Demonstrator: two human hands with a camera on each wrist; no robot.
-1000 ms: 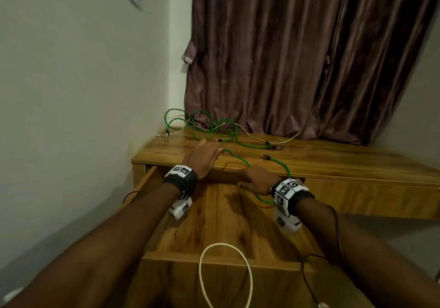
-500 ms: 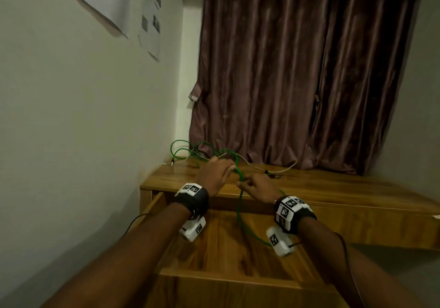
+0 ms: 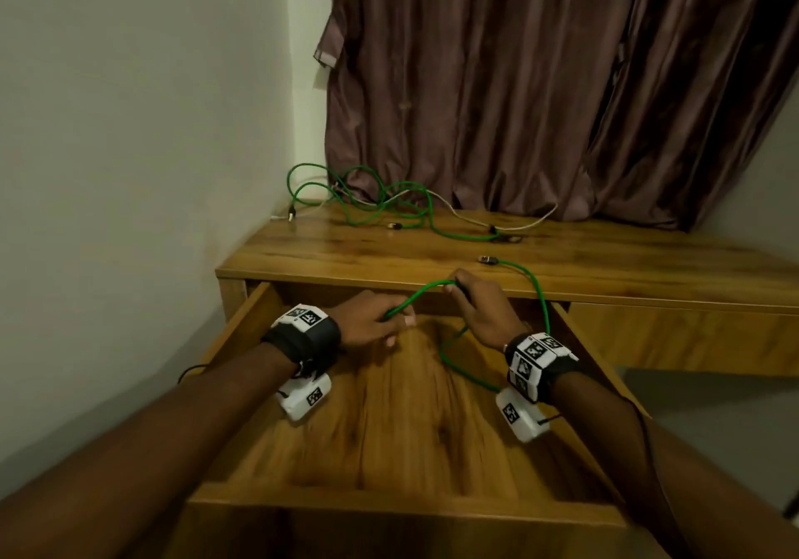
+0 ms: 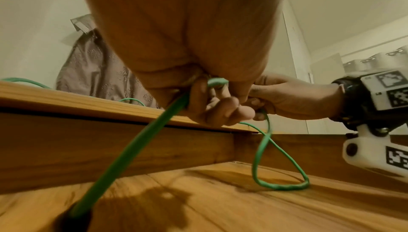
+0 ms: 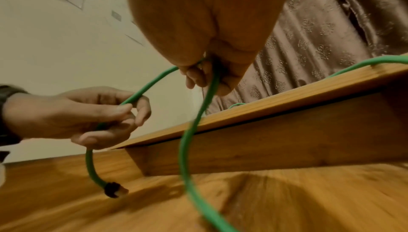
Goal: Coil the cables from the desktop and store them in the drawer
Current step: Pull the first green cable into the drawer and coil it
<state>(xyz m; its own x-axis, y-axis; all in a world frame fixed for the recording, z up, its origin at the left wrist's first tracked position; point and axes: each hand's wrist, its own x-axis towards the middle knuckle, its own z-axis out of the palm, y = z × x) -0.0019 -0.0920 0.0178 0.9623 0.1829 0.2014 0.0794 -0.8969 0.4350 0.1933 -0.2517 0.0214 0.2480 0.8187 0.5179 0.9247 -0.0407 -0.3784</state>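
The left hand (image 3: 372, 321) has its fingers curled round a green cable (image 3: 421, 292), close to one end. In the right wrist view, the short end hangs down from that hand, and its dark plug (image 5: 114, 189) is just above the drawer floor. The right hand (image 3: 477, 305) pinches the same cable a little farther along. Both hands are closed on it, not open. They are near each other, over the open drawer (image 3: 380, 511).

Between the hands the cable makes a small arch. From the right hand it drops down in a loop that touches the drawer floor. Then it climbs up onto the desktop (image 3: 605, 264), where its other plug (image 3: 488, 260) lies.

I think the job now is to make the first ring of the coil. To do it well, the left hand should hold tight while the right hand brings each new loop over to it. Keep the loops the same size, and do not twist the cable.

More green cable (image 3: 359, 200) and a thin pale cable (image 3: 532, 223) lie in a tangle at the back of the desktop, by the brown curtain (image 3: 519, 83). They are not coiled yet.
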